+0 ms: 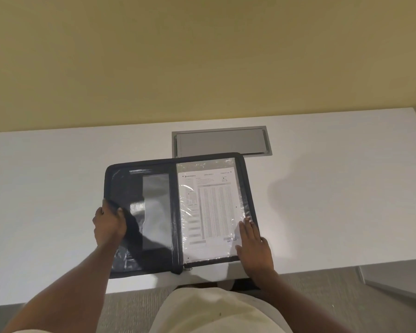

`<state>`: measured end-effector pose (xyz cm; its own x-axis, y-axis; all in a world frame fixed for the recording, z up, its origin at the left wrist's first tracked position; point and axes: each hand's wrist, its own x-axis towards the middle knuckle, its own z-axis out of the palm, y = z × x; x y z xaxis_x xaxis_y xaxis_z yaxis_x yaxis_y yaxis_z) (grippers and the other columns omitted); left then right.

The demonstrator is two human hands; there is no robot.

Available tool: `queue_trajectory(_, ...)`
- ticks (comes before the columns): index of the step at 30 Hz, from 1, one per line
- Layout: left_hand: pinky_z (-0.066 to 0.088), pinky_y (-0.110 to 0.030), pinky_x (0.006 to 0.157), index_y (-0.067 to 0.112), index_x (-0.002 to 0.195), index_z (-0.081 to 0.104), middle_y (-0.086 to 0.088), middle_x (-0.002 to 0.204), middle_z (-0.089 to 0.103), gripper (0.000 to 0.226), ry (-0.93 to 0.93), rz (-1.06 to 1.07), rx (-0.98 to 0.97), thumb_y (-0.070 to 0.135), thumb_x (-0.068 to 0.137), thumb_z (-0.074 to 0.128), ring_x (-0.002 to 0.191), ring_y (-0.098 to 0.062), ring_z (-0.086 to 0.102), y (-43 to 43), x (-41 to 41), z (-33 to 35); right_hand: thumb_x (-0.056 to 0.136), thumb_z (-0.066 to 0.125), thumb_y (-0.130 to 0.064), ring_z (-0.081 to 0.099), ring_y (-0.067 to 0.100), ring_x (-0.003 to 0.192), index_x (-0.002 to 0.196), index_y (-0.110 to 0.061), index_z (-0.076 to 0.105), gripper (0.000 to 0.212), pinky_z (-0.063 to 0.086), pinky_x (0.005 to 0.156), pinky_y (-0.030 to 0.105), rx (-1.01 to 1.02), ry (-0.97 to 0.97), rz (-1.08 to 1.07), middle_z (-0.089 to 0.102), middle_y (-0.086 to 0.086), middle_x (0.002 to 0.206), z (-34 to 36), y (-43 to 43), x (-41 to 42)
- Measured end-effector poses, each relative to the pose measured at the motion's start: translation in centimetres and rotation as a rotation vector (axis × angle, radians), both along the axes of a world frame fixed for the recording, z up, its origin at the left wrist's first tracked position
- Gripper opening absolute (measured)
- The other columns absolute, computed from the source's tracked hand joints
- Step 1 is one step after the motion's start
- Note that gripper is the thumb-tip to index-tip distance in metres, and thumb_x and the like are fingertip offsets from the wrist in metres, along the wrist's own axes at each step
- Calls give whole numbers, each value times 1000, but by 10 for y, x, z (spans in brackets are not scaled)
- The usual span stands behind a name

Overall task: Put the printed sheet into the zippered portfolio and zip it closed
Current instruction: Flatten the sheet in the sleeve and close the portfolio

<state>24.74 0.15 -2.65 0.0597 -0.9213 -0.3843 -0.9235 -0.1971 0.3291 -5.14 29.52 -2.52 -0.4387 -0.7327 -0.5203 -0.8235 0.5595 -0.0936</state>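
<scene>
White desk [58, 188]; left hand [109, 224] gripping portfolio [135, 186]

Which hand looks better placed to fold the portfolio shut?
Probably the left hand: it grips the outer edge of the portfolio's empty half, while the right hand lies flat on the printed sheet.

The printed sheet [208, 207] carries rows of type too small to read, and glare on the clear sleeve over it whitens its left margin; its lower right corner lies hidden under the right hand [253, 246]; the left hand [109, 224] covers part of the left edge of the portfolio [139, 188], its fingertips smeared by blur, so the grip there cannot be judged; the zip pull at the foot of the spine is too small to make out; both forearms are cut off by the lower edge; the bench [58, 188] runs out at the right edge.
</scene>
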Motion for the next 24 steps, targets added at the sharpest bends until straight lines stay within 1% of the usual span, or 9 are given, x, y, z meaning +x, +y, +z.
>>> queue_trajectory(4,45,-64,99,6,142,38,-32,132,55,46,-41,110,11,28,104,49,125,-53,47,0,1,1,104,45,-40,3,21,159,162,-17,1,76,36,119,38,5,-22,-3,-2,3,172,-4,1,-1)
queue_trajectory(7,41,-63,104,5,144,41,-31,133,55,49,-75,150,6,32,104,50,126,-52,48,-6,2,3,104,46,-41,4,21,159,162,-18,1,77,35,120,37,1,-31,-8,-2,2,172,-6,2,-2)
queue_trajectory(10,37,-61,108,4,141,49,-30,134,53,52,-112,195,22,38,102,52,129,-49,47,-15,4,10,103,49,-40,5,20,159,162,-20,0,79,35,120,36,-13,-49,-29,-2,1,172,-7,3,-3)
queue_trajectory(12,36,-60,108,4,135,57,-29,130,54,52,-132,219,16,43,100,54,127,-49,48,-19,3,17,102,51,-38,6,19,159,162,-22,-3,82,34,120,36,-35,-69,-51,0,-1,172,-7,3,-3)
queue_trajectory(14,38,-61,106,5,128,63,-29,125,56,50,-131,219,-22,44,98,54,122,-49,51,-20,2,27,101,53,-36,9,19,158,162,-24,-1,83,34,120,37,-64,-95,-76,3,-2,172,-5,4,-4)
queue_trajectory(16,41,-60,103,6,123,66,-28,123,59,46,-89,216,-66,43,97,55,119,-50,54,-18,4,40,102,52,-37,13,19,158,162,-24,3,79,30,121,38,-98,-100,-87,8,-3,172,-3,5,-4)
queue_trajectory(19,51,-54,95,0,118,70,-28,116,68,41,67,183,-148,34,97,59,109,-49,61,-13,7,65,103,49,-39,16,20,157,162,-23,7,74,18,125,37,-165,-62,-100,12,-2,171,3,0,-1)
queue_trajectory(22,50,-44,83,-3,108,72,-24,103,74,31,189,103,-254,24,98,60,97,-46,66,-3,4,93,105,45,-40,8,21,159,163,-22,5,73,5,124,37,-225,-77,-79,3,-1,172,15,-15,11)
queue_trajectory(24,50,-43,85,0,112,72,-19,107,74,30,258,69,-293,25,100,60,99,-41,67,6,-2,111,105,46,-40,5,20,159,163,-23,4,73,4,126,38,-290,-115,-47,0,-2,172,28,-29,25)
